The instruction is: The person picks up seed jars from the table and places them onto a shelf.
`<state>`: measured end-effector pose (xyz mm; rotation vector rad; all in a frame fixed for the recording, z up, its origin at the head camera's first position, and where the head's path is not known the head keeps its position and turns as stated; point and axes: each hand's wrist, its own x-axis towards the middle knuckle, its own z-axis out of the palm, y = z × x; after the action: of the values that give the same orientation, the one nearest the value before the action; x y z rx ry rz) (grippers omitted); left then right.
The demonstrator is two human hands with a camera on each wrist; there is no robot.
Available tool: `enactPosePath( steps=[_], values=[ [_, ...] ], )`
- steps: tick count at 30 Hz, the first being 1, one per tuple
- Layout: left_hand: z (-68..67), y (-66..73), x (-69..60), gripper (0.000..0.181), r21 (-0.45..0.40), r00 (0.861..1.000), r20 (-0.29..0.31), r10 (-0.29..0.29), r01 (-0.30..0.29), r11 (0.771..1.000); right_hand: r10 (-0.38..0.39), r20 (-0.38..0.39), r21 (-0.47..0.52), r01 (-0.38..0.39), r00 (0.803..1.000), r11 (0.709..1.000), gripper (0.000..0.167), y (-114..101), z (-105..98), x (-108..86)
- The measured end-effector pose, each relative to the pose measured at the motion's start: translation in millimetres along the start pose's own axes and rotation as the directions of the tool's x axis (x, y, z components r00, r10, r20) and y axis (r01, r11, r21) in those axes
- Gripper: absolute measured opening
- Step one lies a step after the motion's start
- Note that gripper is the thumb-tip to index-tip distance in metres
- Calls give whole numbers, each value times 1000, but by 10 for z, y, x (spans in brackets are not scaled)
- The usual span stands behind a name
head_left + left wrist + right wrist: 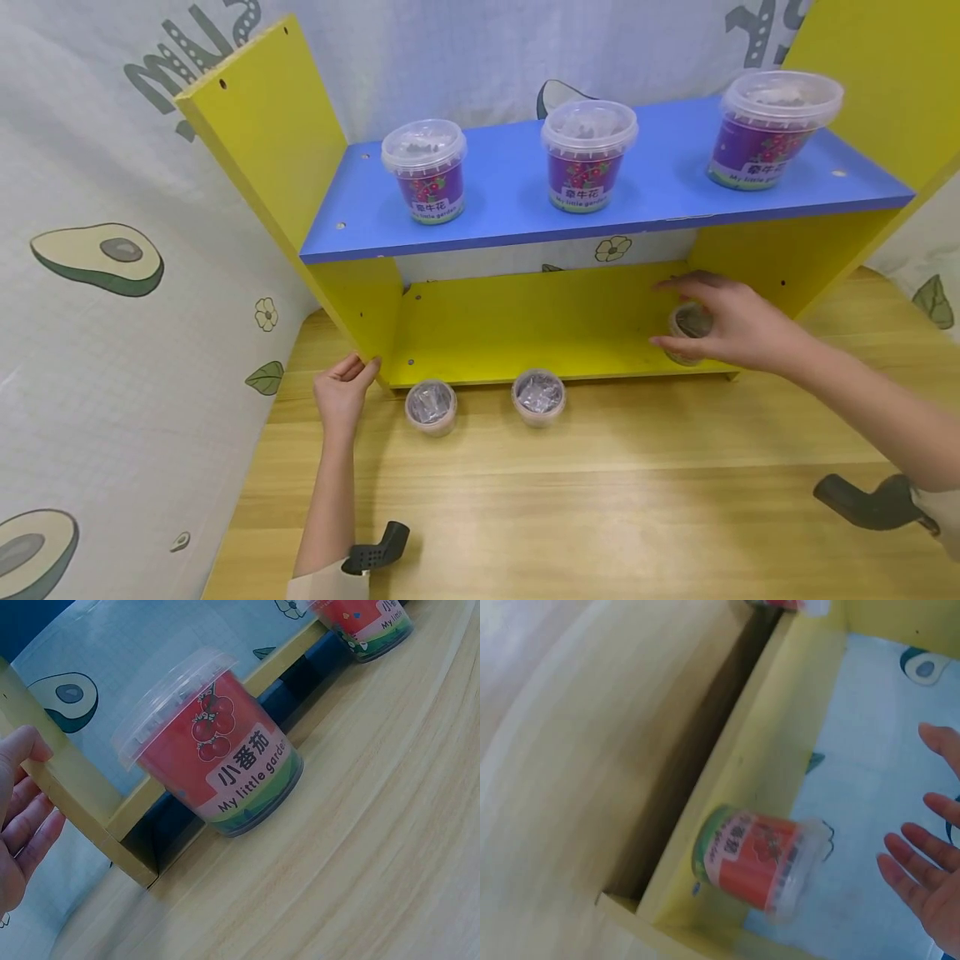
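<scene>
My left hand (345, 392) grips the front edge of the shelf's yellow left side panel (82, 802), its thumb against the panel. My right hand (738, 325) is beside a lidded plastic tub (693, 321) at the right end of the lower yellow board (540, 317). In the right wrist view its fingers are spread and apart from the red-labelled tub (746, 859). Two more tubs stand on the table before the shelf: a left tub (431, 407), showing a red tomato label in the left wrist view, and a middle tub (539, 397).
On the blue upper board (495, 183) stand three purple-labelled tubs: left (431, 183), middle (587, 167) and right (765, 137). The yellow right panel (795, 258) bounds the shelf. A patterned cloth (97, 358) hangs behind and left of the wooden table (555, 500).
</scene>
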<state>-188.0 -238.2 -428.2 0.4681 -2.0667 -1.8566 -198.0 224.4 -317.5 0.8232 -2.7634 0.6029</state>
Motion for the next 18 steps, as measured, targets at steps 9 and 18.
enactPosePath(
  steps=[9,18],
  values=[
    [-1,-1,-5,43,8,1000,2,-11,11,1000,-71,-20,-18,71,997,997,59,-71,197,-120],
    [-4,0,-15,43,1,1000,1,-5,5,1000,-117,17,-34,117,993,993,58,-97,311,-235]
  ],
)
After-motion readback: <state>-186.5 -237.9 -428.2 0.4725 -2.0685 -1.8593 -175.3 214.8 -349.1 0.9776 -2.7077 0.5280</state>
